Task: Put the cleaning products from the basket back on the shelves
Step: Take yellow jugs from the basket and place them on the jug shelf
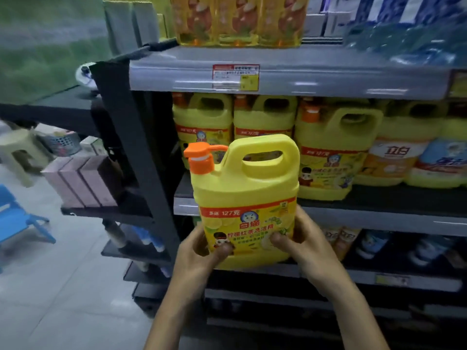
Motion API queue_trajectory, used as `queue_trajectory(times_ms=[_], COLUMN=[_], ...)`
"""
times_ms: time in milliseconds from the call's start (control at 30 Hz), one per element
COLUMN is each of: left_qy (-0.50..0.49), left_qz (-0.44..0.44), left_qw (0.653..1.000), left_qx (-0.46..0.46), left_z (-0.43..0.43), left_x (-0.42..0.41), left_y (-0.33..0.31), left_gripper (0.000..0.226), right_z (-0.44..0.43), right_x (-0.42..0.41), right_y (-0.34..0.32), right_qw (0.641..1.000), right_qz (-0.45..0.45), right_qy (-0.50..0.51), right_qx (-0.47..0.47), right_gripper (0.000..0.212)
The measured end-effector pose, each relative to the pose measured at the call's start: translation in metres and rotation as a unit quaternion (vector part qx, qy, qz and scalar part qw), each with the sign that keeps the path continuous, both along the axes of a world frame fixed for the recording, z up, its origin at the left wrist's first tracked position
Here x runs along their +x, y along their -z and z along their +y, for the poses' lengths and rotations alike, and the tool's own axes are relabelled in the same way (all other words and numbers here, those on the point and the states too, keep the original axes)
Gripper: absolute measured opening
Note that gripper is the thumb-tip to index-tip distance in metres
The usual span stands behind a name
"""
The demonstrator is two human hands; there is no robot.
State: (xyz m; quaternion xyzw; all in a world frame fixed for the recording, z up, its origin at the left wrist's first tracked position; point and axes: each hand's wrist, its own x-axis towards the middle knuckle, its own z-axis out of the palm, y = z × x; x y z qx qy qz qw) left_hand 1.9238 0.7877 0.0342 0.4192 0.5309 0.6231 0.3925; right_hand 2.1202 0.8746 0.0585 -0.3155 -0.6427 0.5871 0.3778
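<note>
Hands, left [199, 251] and right [300, 238], grip yellow detergent jug [245, 188] between them.

We see a bright yellow jug [242, 188], its cap [199, 157] orange, up and left of our fingers [302, 224]. Just above the fingers its label [252, 226] carries a red band with white print. Between them it is yellow with pale lemon slices and a blue-and-white cat. Beyond the fingertips the jugs [333, 147] are the same yellow, capped orange, on a grey shelf [366, 219]. Higher, a tag [235, 77] is red, white and yellow. Far left of our fingers a chair [17, 218] is blue and boxes [80, 183] are dusty mauve.
</note>
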Motion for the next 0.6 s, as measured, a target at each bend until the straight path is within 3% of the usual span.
queue_trajectory(times_ms=[133,233,467,600], left_qy=[0.005,0.018,0.039,0.046], left_qz=[0.063,0.099,0.11,0.083], left_qw=[0.998,0.994,0.991,0.994], left_qx=[0.021,0.033,0.069,0.045], left_z=[0.048,0.086,0.145,0.159], left_x=[-0.02,-0.034,-0.054,-0.063], left_y=[-0.012,-0.013,-0.007,0.011], left_gripper=[0.059,0.038,0.048,0.048], right_z=[0.037,0.066,0.118,0.128], right_x=[-0.018,-0.029,-0.051,-0.065], right_y=[-0.001,0.001,0.014,0.023], right_qw=[0.999,0.996,0.986,0.974], right_qz=[-0.004,-0.006,-0.018,-0.051], right_qy=[0.044,0.075,0.123,0.159], right_qx=[0.01,0.045,0.107,0.151], right_gripper=[0.044,0.061,0.079,0.078])
